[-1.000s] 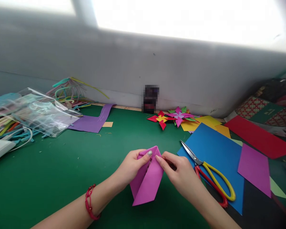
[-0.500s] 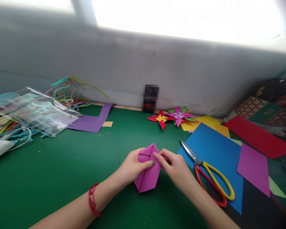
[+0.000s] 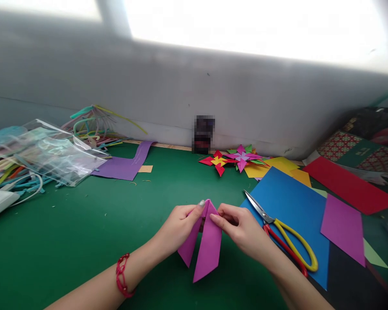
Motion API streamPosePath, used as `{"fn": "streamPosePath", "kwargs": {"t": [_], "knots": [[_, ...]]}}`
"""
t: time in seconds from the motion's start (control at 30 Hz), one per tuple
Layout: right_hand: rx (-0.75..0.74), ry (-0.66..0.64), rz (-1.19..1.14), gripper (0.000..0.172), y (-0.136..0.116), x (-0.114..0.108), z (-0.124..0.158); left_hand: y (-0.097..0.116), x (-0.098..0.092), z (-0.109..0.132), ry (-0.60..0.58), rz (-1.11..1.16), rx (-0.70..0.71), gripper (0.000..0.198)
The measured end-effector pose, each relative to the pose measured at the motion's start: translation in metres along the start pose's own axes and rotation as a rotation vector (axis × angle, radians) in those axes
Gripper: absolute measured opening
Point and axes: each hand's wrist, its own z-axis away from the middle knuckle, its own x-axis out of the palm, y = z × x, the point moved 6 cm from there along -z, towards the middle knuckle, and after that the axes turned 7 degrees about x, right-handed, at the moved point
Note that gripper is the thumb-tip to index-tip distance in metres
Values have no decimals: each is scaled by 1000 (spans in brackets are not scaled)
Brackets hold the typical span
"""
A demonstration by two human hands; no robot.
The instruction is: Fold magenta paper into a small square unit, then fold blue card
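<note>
A: What anchors the left of the scene?

B: A white device (image 3: 1,200) at the left edge, with a clear plastic bag (image 3: 74,159) lying over coloured sticks (image 3: 6,172) farther back. To the bag's right, an L-shaped purple sheet (image 3: 123,167) lies on the green tabletop (image 3: 84,241), a small tan scrap (image 3: 146,169) beside it.

A: And the hands, at near centre?

B: The left hand (image 3: 179,224), a red bracelet (image 3: 122,275) at its wrist, pinches a folded magenta paper (image 3: 208,247) close to its far tip, thumb on top, the other fingers mostly hidden. The paper is between the two hands, its two long flaps parted toward the near end.

A: Is the right hand gripping too?

B: Yes. The right hand (image 3: 241,221) holds the right flap's upper edge narrowly, thumb in front, fingers curled. Beyond the hands, a red-and-yellow paper flower (image 3: 219,161) and a larger multicoloured one (image 3: 242,157) sit at the far side.

A: Farther right?

B: Scissors (image 3: 267,218) rest on a blue sheet (image 3: 294,200), tips pointing far left. Past it lie a magenta sheet (image 3: 342,230), near, and a red sheet (image 3: 352,185), farther back, before a patterned box (image 3: 358,151).
</note>
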Motion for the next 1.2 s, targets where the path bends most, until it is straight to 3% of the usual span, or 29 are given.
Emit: {"fn": "streamPosePath", "kwargs": {"t": [0.23,0.4,0.6,0.73,0.87,1.2], "knots": [[-5,-29,8,32,-9,-1,5,27,-11,3,62,-438,240,37],[-30,-60,61,31,-14,6,8,29,-13,10,130,-608,247,34],[-24,-129,-20,33,-16,9,11,29,-13,7,20,-365,186,41],[43,-159,-239,32,-16,10,11,27,-15,4,31,-167,117,41],[85,-243,-371,28,-19,16,14,22,-12,3,15,-123,81,40],[47,-197,-170,26,-20,19,18,25,-11,3,-48,-178,100,40]]}}
